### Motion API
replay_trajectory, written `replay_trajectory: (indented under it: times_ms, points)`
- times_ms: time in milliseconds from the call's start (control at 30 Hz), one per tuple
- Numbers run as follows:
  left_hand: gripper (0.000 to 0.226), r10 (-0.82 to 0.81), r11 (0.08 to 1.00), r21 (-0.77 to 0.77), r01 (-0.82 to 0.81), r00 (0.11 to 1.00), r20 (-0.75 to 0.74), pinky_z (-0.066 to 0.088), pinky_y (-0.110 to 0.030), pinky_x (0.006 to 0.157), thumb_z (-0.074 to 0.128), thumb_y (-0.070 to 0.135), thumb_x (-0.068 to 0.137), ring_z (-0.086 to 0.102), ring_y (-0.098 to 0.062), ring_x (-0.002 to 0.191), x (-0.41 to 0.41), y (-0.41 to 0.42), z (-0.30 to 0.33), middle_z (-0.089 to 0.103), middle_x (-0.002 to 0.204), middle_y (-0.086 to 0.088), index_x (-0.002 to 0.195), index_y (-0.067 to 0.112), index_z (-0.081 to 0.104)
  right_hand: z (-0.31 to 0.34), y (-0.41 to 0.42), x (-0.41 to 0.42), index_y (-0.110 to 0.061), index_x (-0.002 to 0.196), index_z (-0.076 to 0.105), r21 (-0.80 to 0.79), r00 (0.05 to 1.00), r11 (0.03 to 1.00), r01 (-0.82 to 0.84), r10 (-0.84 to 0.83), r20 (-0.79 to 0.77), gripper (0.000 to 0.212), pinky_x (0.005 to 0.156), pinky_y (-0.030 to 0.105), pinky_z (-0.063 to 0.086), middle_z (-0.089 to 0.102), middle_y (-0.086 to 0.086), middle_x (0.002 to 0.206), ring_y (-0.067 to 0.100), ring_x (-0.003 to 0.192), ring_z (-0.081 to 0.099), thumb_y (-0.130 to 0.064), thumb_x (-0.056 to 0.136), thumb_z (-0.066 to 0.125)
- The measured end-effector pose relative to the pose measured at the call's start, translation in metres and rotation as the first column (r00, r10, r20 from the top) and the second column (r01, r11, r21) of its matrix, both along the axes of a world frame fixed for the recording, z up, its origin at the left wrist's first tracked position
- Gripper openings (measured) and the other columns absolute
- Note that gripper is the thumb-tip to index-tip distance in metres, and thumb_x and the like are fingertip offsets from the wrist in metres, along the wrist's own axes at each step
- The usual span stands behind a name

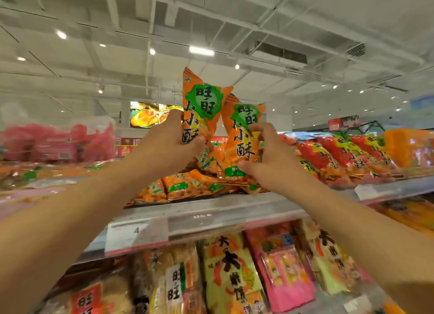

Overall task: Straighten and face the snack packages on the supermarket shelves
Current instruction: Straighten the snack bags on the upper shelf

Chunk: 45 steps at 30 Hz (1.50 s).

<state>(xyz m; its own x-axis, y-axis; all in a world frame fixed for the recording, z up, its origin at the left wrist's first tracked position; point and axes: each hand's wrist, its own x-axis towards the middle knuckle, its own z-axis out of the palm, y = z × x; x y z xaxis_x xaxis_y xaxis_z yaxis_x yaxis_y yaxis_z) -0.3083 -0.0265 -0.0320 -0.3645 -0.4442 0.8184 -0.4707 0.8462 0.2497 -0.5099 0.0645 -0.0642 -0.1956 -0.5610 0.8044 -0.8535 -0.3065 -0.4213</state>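
Two orange snack bags with green labels stand upright above the top shelf (211,213). My left hand (169,144) grips the taller bag (202,104) by its left side. My right hand (265,158) pinches the shorter bag (242,139) at its right and lower edges. Both bags face me and lean toward each other, their upper parts close together. Below them, several more of the same orange bags (187,186) lie flat in a heap on the shelf.
Red and yellow bags (340,156) lean in a row to the right, with an orange pack (408,146) beyond. Pink packages (58,142) sit at the far left. A price tag (131,236) hangs on the shelf rail. Larger cracker bags (232,273) fill the shelf beneath.
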Motion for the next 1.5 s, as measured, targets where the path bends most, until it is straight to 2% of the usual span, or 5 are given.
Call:
replay_trajectory:
  times_ms: [333, 733, 1100, 1267, 1500]
  points:
    - [0.054, 0.192, 0.973, 0.139, -0.184, 0.980, -0.046, 0.035, -0.023, 0.052, 0.071, 0.054, 0.079, 0.050, 0.000, 0.070, -0.138, -0.002, -0.044, 0.052, 0.079, 0.015, 0.111, 0.027, 0.036, -0.013, -0.019, -0.155, -0.035, 0.122, 0.039, 0.074, 0.998, 0.996, -0.046, 0.048, -0.026, 0.071, 0.060, 0.015, 0.045, 0.050, -0.022, 0.089, -0.007, 0.066, 0.057, -0.019, 0.070, 0.084]
    - [0.072, 0.367, 0.859, 0.317, -0.401, 0.916, 0.163, 0.046, -0.032, 0.082, 0.069, 0.055, 0.081, 0.056, -0.021, 0.096, -0.138, -0.006, -0.052, 0.062, 0.113, -0.002, 0.134, 0.017, 0.038, -0.030, -0.047, -0.157, -0.029, 0.144, 0.026, 0.242, 0.941, 0.965, -0.101, 0.172, -0.292, 0.073, 0.081, 0.029, 0.038, 0.055, 0.001, 0.127, 0.017, 0.103, 0.053, -0.039, 0.084, 0.067]
    - [0.073, 0.424, 0.849, 0.273, -0.453, 0.891, 0.160, 0.046, -0.032, 0.075, 0.056, 0.067, 0.084, 0.057, -0.021, 0.095, -0.136, -0.009, -0.065, 0.061, 0.116, -0.001, 0.135, 0.019, 0.035, -0.053, -0.045, -0.150, -0.025, 0.153, -0.003, 0.184, 0.902, 0.981, 0.062, 0.024, -0.431, 0.069, 0.115, 0.047, 0.027, 0.010, 0.007, 0.161, 0.027, 0.147, 0.014, -0.051, 0.098, 0.030]
    - [0.062, 0.457, 0.887, -0.017, -0.461, 0.883, -0.103, 0.046, -0.042, 0.093, 0.048, 0.052, 0.095, 0.051, -0.026, 0.123, -0.136, 0.012, -0.078, 0.048, 0.139, -0.007, 0.143, 0.016, 0.031, -0.064, -0.028, -0.122, -0.016, 0.143, 0.040, -0.155, 0.831, 0.988, -0.016, -0.073, -0.551, 0.055, 0.109, 0.050, 0.030, 0.032, 0.012, 0.152, 0.032, 0.136, 0.033, -0.041, 0.094, 0.039]
    - [0.036, 0.542, 0.813, -0.242, -0.529, 0.840, -0.015, 0.045, -0.040, 0.079, 0.049, 0.030, 0.093, 0.061, -0.031, 0.098, -0.049, 0.041, -0.108, 0.066, 0.108, -0.010, 0.119, 0.007, 0.060, -0.073, -0.040, -0.021, -0.012, 0.137, 0.050, -0.041, 0.702, 0.916, -0.398, 0.276, -0.657, 0.049, 0.109, 0.041, 0.030, 0.048, 0.006, 0.142, 0.024, 0.133, 0.040, -0.029, 0.091, 0.048]
